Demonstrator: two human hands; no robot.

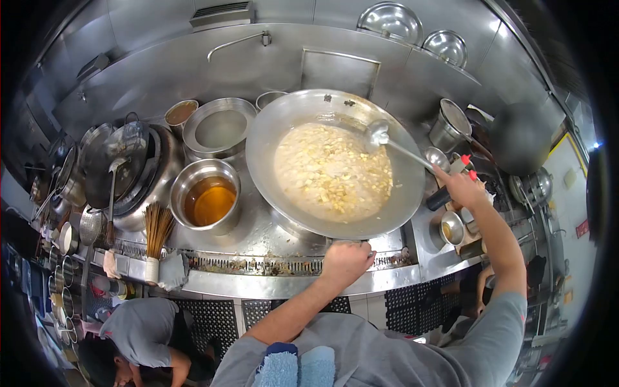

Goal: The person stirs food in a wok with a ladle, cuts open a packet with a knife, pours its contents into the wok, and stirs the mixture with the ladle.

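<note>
A large wide wok (258, 168) holds a pale, creamy mixture with yellowish chunks (332, 171). My right hand (461, 187) is wrapped round the long handle of a metal ladle (375, 134). The ladle's bowl is at the far right edge of the food, with some pale food clinging to it. My left hand (348, 263) is closed in a fist against the near rim of the wok, above the stove's front edge. What its fingers hold, if anything, is hidden.
Left of the wok stand a pot of amber liquid (211, 200), a pot of cloudy liquid (222, 132) and a bamboo brush (157, 235). Red-capped bottles (459, 164) and a small metal bowl (452, 228) are at right. Another person (145, 332) bends low at lower left.
</note>
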